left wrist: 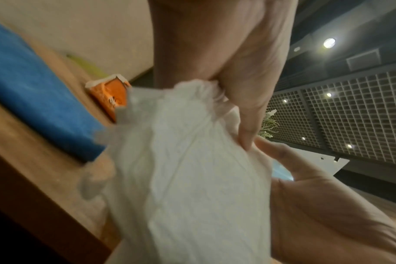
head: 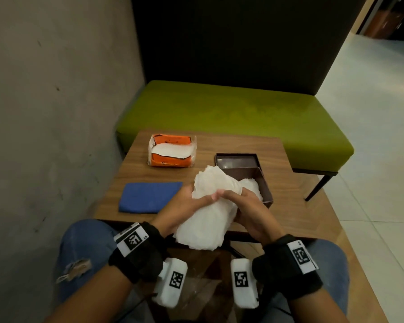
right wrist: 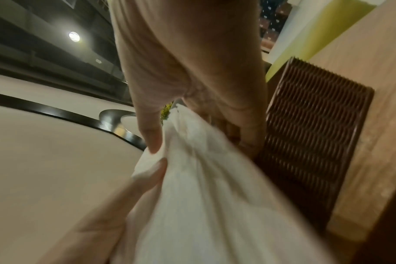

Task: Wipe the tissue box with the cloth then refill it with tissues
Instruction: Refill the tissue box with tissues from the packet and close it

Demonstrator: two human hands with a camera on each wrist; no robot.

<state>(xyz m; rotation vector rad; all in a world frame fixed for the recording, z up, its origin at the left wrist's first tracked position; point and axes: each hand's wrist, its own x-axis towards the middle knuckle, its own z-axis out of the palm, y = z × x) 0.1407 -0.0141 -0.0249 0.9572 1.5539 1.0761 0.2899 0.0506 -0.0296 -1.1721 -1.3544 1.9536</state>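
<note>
A thick stack of white tissues (head: 208, 210) (left wrist: 188, 178) (right wrist: 203, 196) is held between both hands above the table's near edge. My left hand (head: 191, 201) grips its left side, thumb across the top. My right hand (head: 240, 203) grips the right side, fingers curled over it. The brown tissue box (head: 265, 183) (right wrist: 310, 135) stands open just right of the hands, with some tissues inside. Its lid (head: 238, 160) lies behind it, open side up. The folded blue cloth (head: 149, 197) (left wrist: 34, 100) lies flat on the left of the table.
An opened orange tissue pack (head: 172, 151) (left wrist: 112, 96) sits at the table's (head: 289, 210) far left. A green bench (head: 231, 113) stands behind the table, a grey wall to the left. My knees in blue jeans are under the near edge.
</note>
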